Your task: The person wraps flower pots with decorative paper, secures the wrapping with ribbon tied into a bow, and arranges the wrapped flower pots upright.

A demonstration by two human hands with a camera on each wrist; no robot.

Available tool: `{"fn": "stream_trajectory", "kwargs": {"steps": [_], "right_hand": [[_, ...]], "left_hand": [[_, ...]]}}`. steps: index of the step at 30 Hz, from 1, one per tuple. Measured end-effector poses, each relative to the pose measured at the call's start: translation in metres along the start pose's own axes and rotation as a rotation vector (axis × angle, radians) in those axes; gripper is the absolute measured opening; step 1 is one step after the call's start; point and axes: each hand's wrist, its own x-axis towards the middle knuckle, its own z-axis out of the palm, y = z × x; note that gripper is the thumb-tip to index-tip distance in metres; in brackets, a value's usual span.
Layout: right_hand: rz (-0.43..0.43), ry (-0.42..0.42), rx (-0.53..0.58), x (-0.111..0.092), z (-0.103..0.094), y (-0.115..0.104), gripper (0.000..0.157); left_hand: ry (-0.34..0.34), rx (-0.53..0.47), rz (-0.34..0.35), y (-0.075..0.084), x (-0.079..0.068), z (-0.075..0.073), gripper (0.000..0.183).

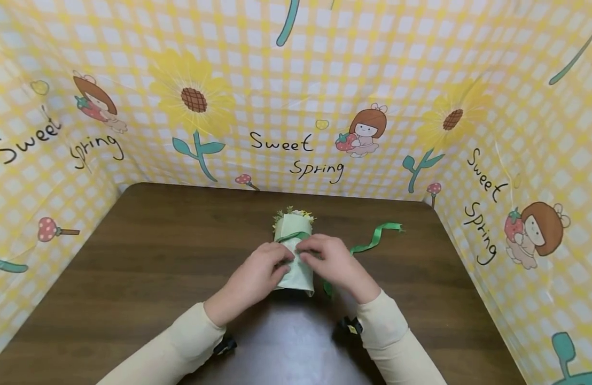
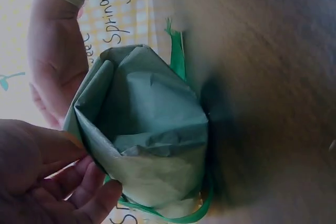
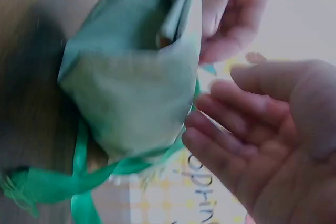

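A small bouquet wrapped in pale green paper point(image 1: 298, 275) lies on the table, its little yellow and white flowers point(image 1: 303, 214) at the far end. A green ribbon point(image 1: 296, 235) passes across the wrap near the flowers. My left hand point(image 1: 262, 270) rests its fingertips on the paper from the left, thumb apart from the index finger. From the right, my right hand point(image 1: 332, 262) touches the wrap beside the ribbon with loosely bent fingers. In the right wrist view, its fingertips point(image 3: 191, 137) are at the paper's side. The wrap's open, folded bottom point(image 2: 152, 103) faces the left wrist camera.
A loose ribbon end point(image 1: 380, 230) trails over the brown table point(image 1: 180, 230) to the right, with another piece point(image 1: 327, 289) under the right hand. Yellow checked cloth walls point(image 1: 296, 96) with printed flowers enclose the table's back and sides.
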Motion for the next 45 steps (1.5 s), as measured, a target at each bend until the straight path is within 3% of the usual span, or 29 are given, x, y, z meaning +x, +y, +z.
{"fn": "stream_trajectory", "kwargs": {"steps": [4, 7, 11, 15, 21, 23, 25, 27, 31, 33, 37, 41, 45], "right_hand": [[0.252, 0.044, 0.024, 0.0, 0.002, 0.016, 0.037], [0.332, -0.008, 0.007, 0.001, 0.011, 0.028, 0.044], [0.314, -0.052, 0.046, 0.001, 0.013, 0.04, 0.023], [0.273, -0.091, 0.023, -0.004, -0.01, 0.051, 0.015], [0.266, -0.334, 0.014, -0.019, -0.056, 0.074, 0.01], [0.274, -0.373, 0.015, -0.023, -0.067, 0.083, 0.012], [0.301, -0.35, -0.002, -0.025, -0.077, 0.092, 0.016], [0.363, -0.263, -0.027, -0.028, -0.084, 0.102, 0.023], [0.577, -0.024, -0.07, -0.03, -0.086, 0.123, 0.042], [0.68, 0.044, -0.1, -0.029, -0.082, 0.135, 0.046], [0.77, 0.034, -0.174, -0.022, -0.072, 0.157, 0.046], [0.756, -0.021, -0.225, -0.011, -0.07, 0.17, 0.044], [0.749, -0.067, -0.251, 0.002, -0.077, 0.167, 0.036]], "left_hand": [[-0.034, 0.122, 0.105, 0.0, 0.003, -0.001, 0.015], [-0.037, 0.182, 0.152, 0.001, 0.006, -0.002, 0.013], [-0.052, 0.209, 0.167, 0.002, 0.007, -0.004, 0.011], [-0.061, 0.193, 0.153, 0.001, 0.005, -0.003, 0.013], [-0.066, 0.195, 0.129, -0.001, 0.0, -0.005, 0.016], [-0.07, 0.199, 0.122, -0.001, -0.001, -0.007, 0.017], [-0.073, 0.201, 0.114, -0.001, -0.001, -0.008, 0.018], [-0.073, 0.2, 0.113, -0.001, 0.0, -0.008, 0.018], [-0.079, 0.195, 0.115, 0.0, 0.002, -0.007, 0.019], [-0.081, 0.195, 0.12, 0.001, 0.002, -0.006, 0.018], [-0.074, 0.202, 0.126, 0.001, 0.003, -0.005, 0.018], [-0.067, 0.21, 0.126, 0.002, 0.002, -0.005, 0.017], [-0.071, 0.208, 0.128, 0.002, 0.002, -0.005, 0.017]]}}
